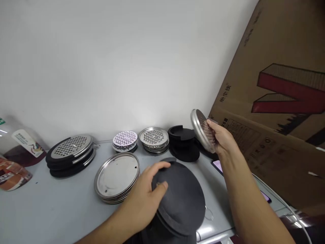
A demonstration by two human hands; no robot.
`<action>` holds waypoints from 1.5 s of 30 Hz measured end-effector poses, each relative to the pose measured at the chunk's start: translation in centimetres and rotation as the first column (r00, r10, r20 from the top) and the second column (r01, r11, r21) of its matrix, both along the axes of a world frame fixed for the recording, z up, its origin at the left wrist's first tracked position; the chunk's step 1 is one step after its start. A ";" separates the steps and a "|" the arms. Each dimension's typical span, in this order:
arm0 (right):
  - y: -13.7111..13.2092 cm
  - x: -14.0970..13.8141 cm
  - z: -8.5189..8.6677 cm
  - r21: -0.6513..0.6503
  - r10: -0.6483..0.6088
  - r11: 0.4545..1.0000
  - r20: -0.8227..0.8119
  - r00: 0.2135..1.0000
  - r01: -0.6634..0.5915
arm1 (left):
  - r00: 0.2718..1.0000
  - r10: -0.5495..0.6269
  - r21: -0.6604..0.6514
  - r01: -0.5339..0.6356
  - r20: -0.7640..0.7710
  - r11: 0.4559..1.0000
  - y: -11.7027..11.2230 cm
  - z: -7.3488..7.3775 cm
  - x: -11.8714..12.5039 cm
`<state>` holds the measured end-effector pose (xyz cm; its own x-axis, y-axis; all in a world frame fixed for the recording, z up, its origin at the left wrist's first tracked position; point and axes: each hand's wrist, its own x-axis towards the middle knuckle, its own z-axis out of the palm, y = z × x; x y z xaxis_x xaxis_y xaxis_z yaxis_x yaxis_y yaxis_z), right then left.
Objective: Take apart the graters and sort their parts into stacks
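Note:
My left hand [146, 193] grips the left edge of a black round disc [182, 200], thumb and index finger on its upper face, the other fingers hidden. The disc is tilted at the front of the table, over more black material. My right hand [223, 137] is closed on a round metal grater disc [199, 130], raised on edge at the right with its rough face toward my palm. Between my left hand and the wall stand a stack of shiny metal discs [118, 174], a stack of metal grater discs [154, 137] and smaller white grater discs [125, 139].
Black holders [184, 145] are stacked near the wall. At the left lie black-rimmed graters [71, 154] beside bottles [19, 145]. A phone [217, 165] lies under my right forearm. A large cardboard box [276, 112] leans at the right, with a white cable [276, 193] before it.

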<state>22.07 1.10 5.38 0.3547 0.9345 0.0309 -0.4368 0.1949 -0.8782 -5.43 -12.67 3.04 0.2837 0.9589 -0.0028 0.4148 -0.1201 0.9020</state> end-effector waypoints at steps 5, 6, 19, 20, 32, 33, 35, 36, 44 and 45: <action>0.0 -2.6 -1.1 -0.003 0.177 0.984 -0.044 0.983 -0.177 | 0.928 -0.154 0.033 0.176 -0.339 0.984 -1.2 -0.6 0.3; -0.2 -3.4 -1.3 -0.001 0.225 0.974 -0.051 0.973 -0.225 | 0.893 -0.187 0.036 0.221 -0.409 0.975 -1.4 -0.3 0.2; -2.8 -10.9 -3.9 0.025 0.367 0.930 -0.044 0.929 -0.366 | 0.995 -0.096 0.167 0.089 0.030 0.982 0.8 3.2 -2.2; -3.2 -11.5 -4.1 0.051 0.343 0.938 -0.010 0.939 -0.342 | 0.991 -0.094 0.192 0.075 0.094 0.979 0.8 3.2 -2.0; -8.0 -12.7 -1.9 0.296 0.697 0.708 -0.145 0.702 -0.642 | 0.968 -0.037 0.804 0.228 -0.250 0.549 2.2 2.5 -0.5; -8.0 -12.6 -1.7 0.296 0.700 0.708 -0.169 0.694 -0.641 | 0.966 -0.051 0.783 0.235 -0.252 0.575 2.2 2.5 -0.5; -7.9 -12.7 -1.6 0.290 0.701 0.710 -0.204 0.683 -0.642 | 0.968 -0.100 0.719 0.237 -0.228 0.654 2.2 2.5 -0.6; -7.9 -12.8 -1.7 0.284 0.704 0.708 -0.212 0.677 -0.647 | 0.972 -0.118 0.677 0.226 -0.203 0.700 2.2 2.4 -0.7; -8.9 -14.1 -3.7 0.233 0.733 0.680 -0.178 0.657 -0.695 | 0.999 0.002 0.478 0.015 -0.035 0.878 1.3 0.2 -1.8; -9.1 -14.1 -3.7 0.231 0.739 0.673 -0.169 0.653 -0.702 | 1.000 -0.008 0.479 0.020 -0.027 0.878 1.2 0.0 -1.8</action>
<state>7.95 -7.98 1.64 -0.4160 0.8903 0.1852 -0.6715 -0.1635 -0.7227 -7.27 -11.45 3.07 0.3029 0.8406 0.4491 0.4303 -0.5411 0.7226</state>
